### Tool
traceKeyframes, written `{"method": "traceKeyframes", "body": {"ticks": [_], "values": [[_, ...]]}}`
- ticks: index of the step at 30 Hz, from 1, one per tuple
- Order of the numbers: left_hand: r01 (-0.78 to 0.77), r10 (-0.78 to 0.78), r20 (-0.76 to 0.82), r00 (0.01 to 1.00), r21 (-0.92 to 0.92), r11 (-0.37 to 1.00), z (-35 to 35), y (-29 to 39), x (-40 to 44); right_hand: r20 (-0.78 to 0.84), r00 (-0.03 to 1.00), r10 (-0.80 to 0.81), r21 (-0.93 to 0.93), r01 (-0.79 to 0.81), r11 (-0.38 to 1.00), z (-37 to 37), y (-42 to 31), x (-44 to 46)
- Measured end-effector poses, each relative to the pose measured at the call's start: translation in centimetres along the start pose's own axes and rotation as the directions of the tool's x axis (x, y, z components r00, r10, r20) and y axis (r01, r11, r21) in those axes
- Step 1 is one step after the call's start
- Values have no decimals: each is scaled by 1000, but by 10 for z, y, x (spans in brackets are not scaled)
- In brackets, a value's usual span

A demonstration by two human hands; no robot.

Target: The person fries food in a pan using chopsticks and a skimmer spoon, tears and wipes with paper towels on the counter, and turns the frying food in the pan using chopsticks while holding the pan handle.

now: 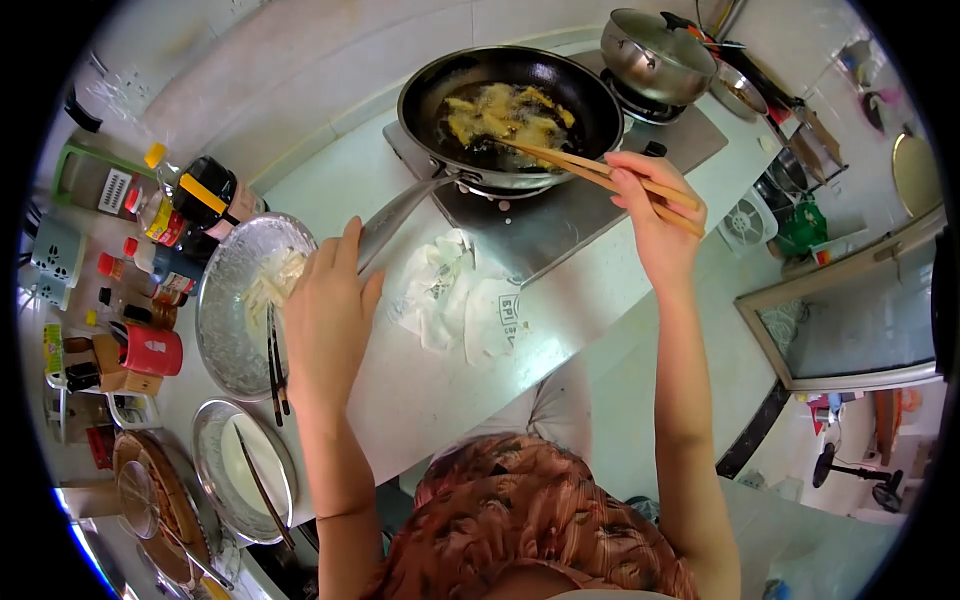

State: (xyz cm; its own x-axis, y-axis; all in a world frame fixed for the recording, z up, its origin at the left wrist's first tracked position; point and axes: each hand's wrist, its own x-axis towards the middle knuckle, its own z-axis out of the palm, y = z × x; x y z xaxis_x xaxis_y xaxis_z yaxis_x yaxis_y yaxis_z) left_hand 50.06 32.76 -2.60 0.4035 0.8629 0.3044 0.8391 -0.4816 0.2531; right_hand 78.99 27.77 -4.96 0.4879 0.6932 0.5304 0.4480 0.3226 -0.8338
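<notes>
My right hand [658,205] is closed around a pair of long wooden chopsticks [580,168], whose tips reach into a black frying pan [590,100]. Yellow battered pieces [505,118] bubble in oil in the pan. My left hand [330,310] is at the near end of the pan's metal handle [400,212], its back towards me; whether its fingers grip the handle is hard to see. Beside it, to the left, a metal bowl [225,310] holds pale strips [275,280] and dark chopsticks [274,365]. A crumpled white plastic bag [440,295] lies right of my left hand.
A lidded steel pot [655,60] stands on the stove's [560,225] back right burner. Sauce bottles [165,215] and a red container [152,350] line the left. A bowl of white batter [240,470] sits near the counter's front left, beside a basket [150,470].
</notes>
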Motion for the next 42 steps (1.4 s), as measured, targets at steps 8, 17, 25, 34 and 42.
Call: {"method": "traceKeyframes", "body": {"ticks": [8, 17, 25, 34, 42], "values": [[-346, 263, -310, 914, -253, 904, 60, 17, -45, -14, 994, -110, -104, 108, 989, 1, -5, -21], [-239, 212, -210, 955, -113, 964, 178, 2, 3, -45, 989, -144, -69, 141, 988, 0, -9, -31], [-91, 72, -126, 989, -150, 985, 211, -19, 62, -44, 990, -136, -79, 132, 988, -7, -10, -38], [-99, -14, -406, 914, -257, 961, 261, -12, 110, -50, 992, -112, -55, 109, 992, -10, -14, -38], [-80, -3, -158, 987, -517, 852, 249, 27, 80, -81, 993, -81, -10, 81, 997, -9, -11, -42]]}}
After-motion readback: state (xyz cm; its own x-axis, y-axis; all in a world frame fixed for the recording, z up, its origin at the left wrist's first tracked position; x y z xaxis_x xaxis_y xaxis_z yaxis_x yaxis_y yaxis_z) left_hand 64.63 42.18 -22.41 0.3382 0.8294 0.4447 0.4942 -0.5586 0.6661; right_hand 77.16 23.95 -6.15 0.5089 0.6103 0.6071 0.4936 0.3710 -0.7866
